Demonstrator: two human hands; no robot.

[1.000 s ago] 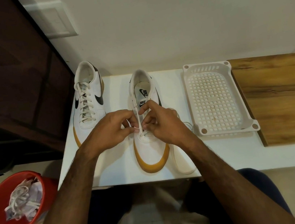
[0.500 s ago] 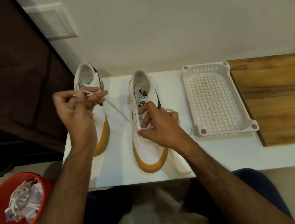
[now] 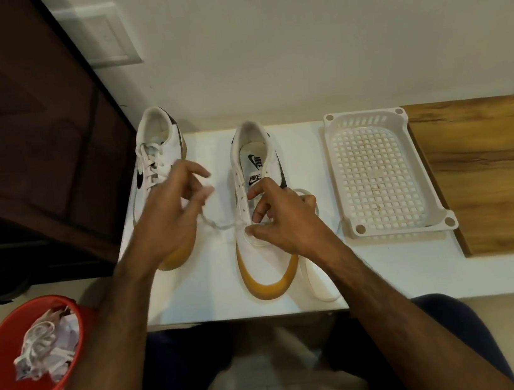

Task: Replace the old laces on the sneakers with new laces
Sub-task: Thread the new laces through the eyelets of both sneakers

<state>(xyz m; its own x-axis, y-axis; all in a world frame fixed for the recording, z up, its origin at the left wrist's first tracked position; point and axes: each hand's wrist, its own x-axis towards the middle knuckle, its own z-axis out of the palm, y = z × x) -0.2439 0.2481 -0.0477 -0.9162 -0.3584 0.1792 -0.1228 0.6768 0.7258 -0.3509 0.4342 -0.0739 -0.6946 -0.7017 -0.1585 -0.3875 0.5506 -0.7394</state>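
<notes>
Two white sneakers with gum soles stand on the white table [image 3: 217, 294]. The left sneaker [image 3: 160, 142] is fully laced. On the right sneaker [image 3: 267, 267] only the lowest eyelets carry the new white lace [image 3: 220, 225]. One lace end runs slack from those eyelets leftwards to my left hand [image 3: 171, 218], whose fingers hold it loosely over the left sneaker's toe. My right hand [image 3: 285, 220] grips the right sneaker at its lower eyelets, thumb pressing on the lowest lace bar. The other lace end loops [image 3: 315, 280] on the table to the right of the toe.
A red bin [image 3: 0, 373] with discarded white laces and paper stands on the floor at lower left. An empty white perforated basket [image 3: 342, 189] sits right of the sneakers, beside a wooden board [image 3: 494, 174]. A dark cabinet [image 3: 19, 135] flanks the left; the wall is behind.
My left hand, which had pulled the lace taut up and to the left, has come back down toward the right sneaker, so the lace hangs slack. My right hand stays on the sneaker.
</notes>
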